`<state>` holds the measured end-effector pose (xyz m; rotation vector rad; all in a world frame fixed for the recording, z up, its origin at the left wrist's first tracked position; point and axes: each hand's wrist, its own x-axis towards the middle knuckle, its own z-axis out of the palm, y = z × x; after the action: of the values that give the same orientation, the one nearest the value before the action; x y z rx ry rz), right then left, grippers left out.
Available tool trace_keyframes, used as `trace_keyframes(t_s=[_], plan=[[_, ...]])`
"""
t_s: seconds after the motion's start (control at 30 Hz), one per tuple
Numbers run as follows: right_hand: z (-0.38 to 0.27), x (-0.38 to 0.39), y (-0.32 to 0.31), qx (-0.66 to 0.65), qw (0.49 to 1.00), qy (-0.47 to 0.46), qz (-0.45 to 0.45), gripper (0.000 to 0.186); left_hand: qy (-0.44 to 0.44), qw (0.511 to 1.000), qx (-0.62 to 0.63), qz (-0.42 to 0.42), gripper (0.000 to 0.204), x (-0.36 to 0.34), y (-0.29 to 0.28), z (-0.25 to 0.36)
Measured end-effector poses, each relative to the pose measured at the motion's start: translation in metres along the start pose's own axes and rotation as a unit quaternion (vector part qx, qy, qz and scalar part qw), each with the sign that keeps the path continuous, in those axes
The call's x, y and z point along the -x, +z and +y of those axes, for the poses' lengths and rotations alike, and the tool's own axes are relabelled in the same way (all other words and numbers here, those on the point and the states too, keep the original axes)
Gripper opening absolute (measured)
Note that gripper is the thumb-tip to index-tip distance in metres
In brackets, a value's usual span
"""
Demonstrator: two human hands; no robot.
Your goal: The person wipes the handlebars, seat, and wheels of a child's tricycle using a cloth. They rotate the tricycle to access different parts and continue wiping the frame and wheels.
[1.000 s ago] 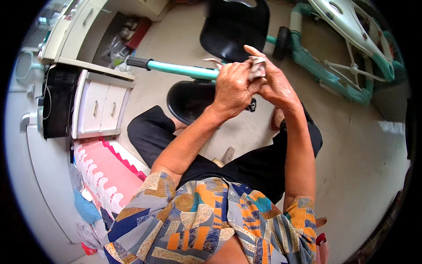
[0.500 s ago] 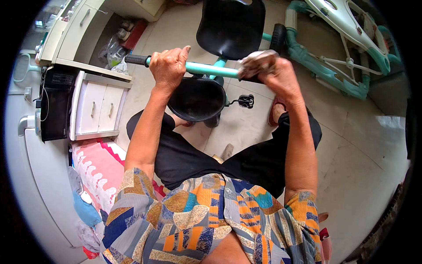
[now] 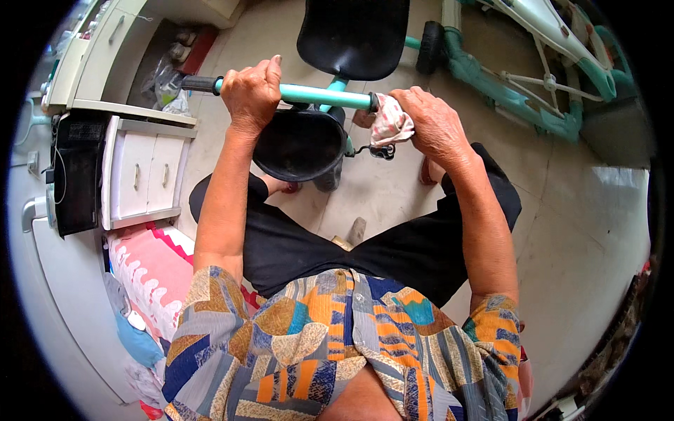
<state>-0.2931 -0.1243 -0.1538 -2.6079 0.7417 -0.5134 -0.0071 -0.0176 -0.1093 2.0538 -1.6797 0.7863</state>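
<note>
A child's tricycle stands in front of me, with a turquoise handlebar (image 3: 323, 95) lying across my view. My left hand (image 3: 253, 97) is wrapped around the bar, just inside its black left grip (image 3: 200, 84), thumb pointing up. At the bar's right end, my right hand (image 3: 435, 123) closes on a crumpled white cloth (image 3: 394, 121) with a reddish pattern. The cloth lies around the right grip, which is hidden beneath it. Below the bar is a black basket (image 3: 298, 147), with a black pedal (image 3: 382, 151) to its right. The black seat (image 3: 353, 38) lies beyond.
A turquoise and white frame (image 3: 516, 98) stands on the floor at the far right. To the left are a white cabinet (image 3: 151, 168), a black flat panel (image 3: 81, 172) and a pink patterned cover (image 3: 154, 270). A small grey-brown object (image 3: 358, 230) lies between my legs.
My right hand and the cloth have shifted down and slightly left around the bar's right end. My left hand keeps its hold; the whole view has shifted a little.
</note>
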Motion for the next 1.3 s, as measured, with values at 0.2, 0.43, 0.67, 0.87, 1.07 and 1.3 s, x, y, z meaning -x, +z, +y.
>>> trace_keyframes(t_s=[0.2, 0.43, 0.67, 0.87, 1.07, 1.3], plan=[[0.017, 0.021, -0.012, 0.041, 0.991, 0.121, -0.047, 0.031, 0.006, 1.0, -0.003, -0.009, 0.035, 0.001, 0.002, -0.003], [0.045, 0.036, -0.015, -0.106, 0.974, 0.175, 0.095, 0.027, 0.001, 1.0, 0.011, -0.001, 0.034, 0.0, 0.003, -0.002], [-0.007, 0.006, -0.004, -0.308, 0.946, 0.099, -0.008, 0.04, 0.005, 1.0, 0.022, 0.021, 0.036, 0.003, 0.006, -0.008], [-0.01, 0.012, -0.005, -0.471, 0.844, 0.253, -0.028, 0.029, 0.016, 0.999, 0.013, 0.034, 0.038, 0.002, 0.008, -0.004], [-0.009, 0.022, 0.006, -0.35, 0.907, 0.228, 0.054, 0.037, 0.012, 1.0, 0.022, -0.008, 0.038, 0.0, 0.011, -0.013], [0.024, 0.023, -0.012, -0.297, 0.878, 0.364, 0.097, 0.031, -0.031, 0.993, 0.035, -0.112, 0.053, -0.006, 0.006, -0.013]])
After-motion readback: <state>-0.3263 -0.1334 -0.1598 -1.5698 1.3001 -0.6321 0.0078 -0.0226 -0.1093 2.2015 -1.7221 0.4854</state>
